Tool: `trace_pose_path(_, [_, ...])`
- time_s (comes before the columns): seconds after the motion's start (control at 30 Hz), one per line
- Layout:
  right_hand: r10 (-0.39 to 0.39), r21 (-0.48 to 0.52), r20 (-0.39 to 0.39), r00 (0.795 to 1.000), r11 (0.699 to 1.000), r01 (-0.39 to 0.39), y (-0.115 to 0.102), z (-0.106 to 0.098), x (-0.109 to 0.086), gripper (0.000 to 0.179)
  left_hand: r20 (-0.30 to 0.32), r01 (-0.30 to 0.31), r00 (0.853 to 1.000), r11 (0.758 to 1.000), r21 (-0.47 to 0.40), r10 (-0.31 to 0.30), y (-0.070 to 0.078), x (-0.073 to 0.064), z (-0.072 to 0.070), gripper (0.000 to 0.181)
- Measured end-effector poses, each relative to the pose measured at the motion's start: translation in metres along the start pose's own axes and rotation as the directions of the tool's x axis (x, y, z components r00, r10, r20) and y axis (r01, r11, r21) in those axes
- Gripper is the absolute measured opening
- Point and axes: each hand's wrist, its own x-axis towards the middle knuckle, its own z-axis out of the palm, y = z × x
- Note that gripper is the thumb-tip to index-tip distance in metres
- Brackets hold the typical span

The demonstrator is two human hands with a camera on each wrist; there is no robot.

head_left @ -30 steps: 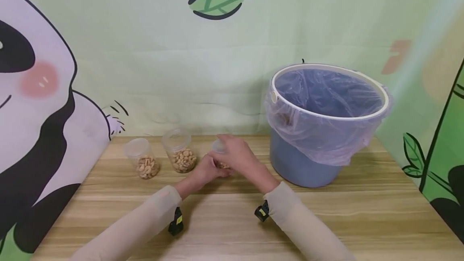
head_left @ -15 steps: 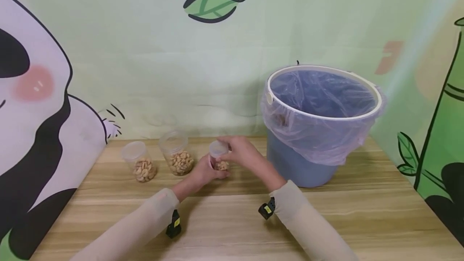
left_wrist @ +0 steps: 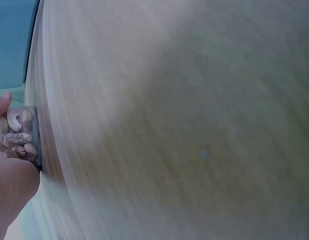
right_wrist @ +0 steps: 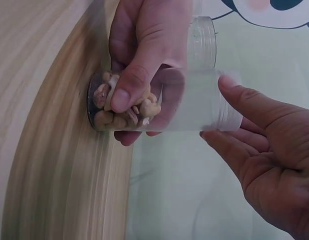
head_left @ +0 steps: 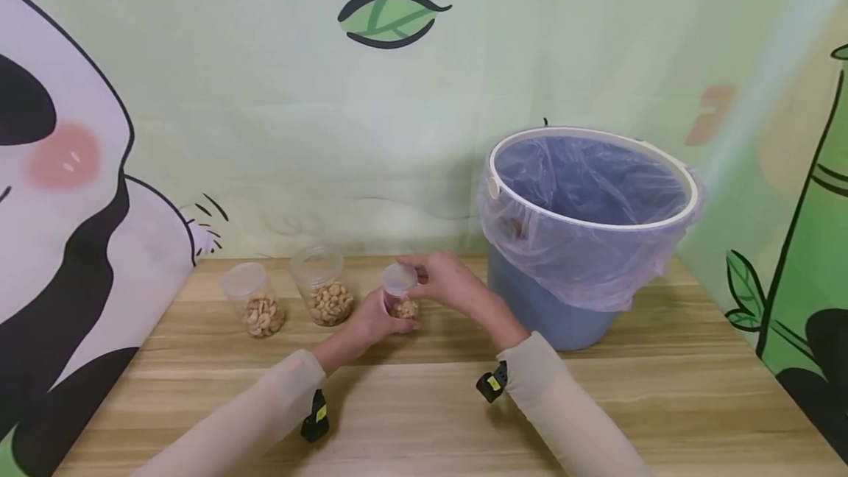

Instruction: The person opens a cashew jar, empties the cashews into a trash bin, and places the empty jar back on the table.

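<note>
A small clear plastic jar [right_wrist: 199, 100] partly filled with cashews [right_wrist: 150, 108] stands upright on the table between my hands. My left hand [head_left: 363, 324] grips it low down, thumb across the near side and fingers behind. My right hand [head_left: 452, 284] is at the top, thumb and fingers on opposite sides of the translucent lid [head_left: 399, 278]. In the right wrist view the thumb tip lies on the edge of the lid. The left wrist view catches only the jar's base, some cashews and part of the left hand at its left edge.
Left of my hands stand two more clear jars with cashews, a lidded jar [head_left: 246, 282] and a taller jar [head_left: 316, 271]. A blue bucket [head_left: 550, 300] with a clear bag liner [head_left: 576, 267] stands right on the wooden table [head_left: 411, 418]. Behind hangs a printed cloth [head_left: 265, 94].
My right hand has drawn back slightly to the right, its fingers uncovering more of the lid. The left hand keeps its grip on the jar. The head view has shifted a little.
</note>
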Motion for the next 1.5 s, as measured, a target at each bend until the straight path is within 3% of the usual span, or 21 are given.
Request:
trace_pose_path(0.27, [0.015, -0.02, 0.004, 1.0, 1.0, -0.015, -0.002, -0.005, -0.002, 0.059, 0.007, -0.027, 1.0, 1.0, 0.011, 0.027, 0.002, 0.003, -0.001, 0.071])
trace_pose_path(0.43, [0.086, 0.003, -0.089, 0.992, 0.996, -0.086, -0.01, 0.008, 0.0, 0.052, -0.001, -0.031, 1.0, 0.999, 0.033, 0.031, 0.001, -0.001, 0.0, 0.074])
trace_pose_path(0.63, [0.166, -0.105, -0.181, 0.97, 0.977, -0.186, -0.023, 0.026, 0.008, 0.057, 0.0, 0.007, 1.0, 0.997, 0.072, -0.007, 0.0, -0.003, 0.0, 0.06])
trace_pose_path(0.77, [0.168, -0.172, -0.233, 0.958, 0.962, -0.211, -0.031, 0.03, 0.01, 0.066, -0.014, -0.018, 1.0, 0.999, 0.034, 0.018, 0.003, -0.002, -0.001, 0.051])
trace_pose_path(0.93, [0.188, -0.141, -0.274, 0.943, 0.962, -0.233, -0.03, 0.034, 0.009, 0.066, -0.021, -0.034, 0.999, 0.998, 0.054, 0.035, 0.002, -0.002, 0.0, 0.053])
trace_pose_path(1.1, [0.143, -0.136, -0.226, 0.963, 0.975, -0.177, -0.023, 0.034, 0.007, 0.06, -0.03, 0.005, 1.0, 0.997, 0.073, -0.002, -0.001, -0.006, 0.001, 0.052])
trace_pose_path(1.33, [0.027, -0.072, -0.069, 0.997, 0.997, -0.032, -0.005, 0.024, 0.008, 0.053, -0.028, 0.043, 0.999, 0.998, 0.05, -0.041, -0.001, -0.007, 0.002, 0.049])
trace_pose_path(1.5, [-0.042, -0.012, 0.007, 0.999, 0.999, 0.042, 0.007, 0.014, 0.008, 0.055, -0.006, -0.004, 1.0, 1.0, 0.018, 0.004, 0.0, -0.006, 0.002, 0.064])
